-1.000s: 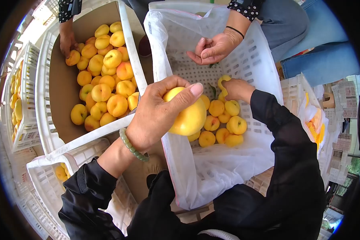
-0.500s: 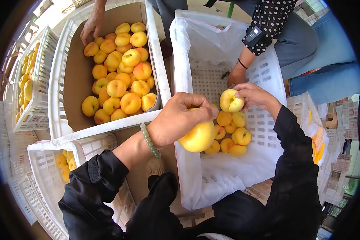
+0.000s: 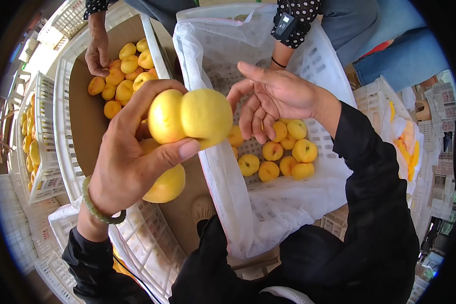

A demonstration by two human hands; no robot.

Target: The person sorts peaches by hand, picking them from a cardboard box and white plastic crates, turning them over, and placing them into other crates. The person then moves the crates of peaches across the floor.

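My left hand (image 3: 124, 152), with a green bead bracelet at the wrist, is closed around several yellow peaches. Two of them, a left peach (image 3: 166, 116) and a right peach (image 3: 206, 119), sit side by side at the fingertips, while a lower peach (image 3: 167, 183) shows under the thumb. My right hand (image 3: 281, 99) is open and holds nothing, palm partly turned up, fingers spread and curled. It hovers over a white crate (image 3: 334, 109) lined with thin white sheeting, in which loose yellow peaches (image 3: 272, 151) lie on the floor.
A cardboard-lined crate (image 3: 63, 121) of peaches stands at left, with another person's hand (image 3: 97, 53) in it. That person's dotted sleeve (image 3: 295, 17) reaches over the lined crate. More crates with peaches stand at far left (image 3: 48, 152) and lower left.
My left hand has moved left and turned, now showing several peaches in its grip. My right hand has let go of its peach, which now sits at my left fingertips. The view has shifted.
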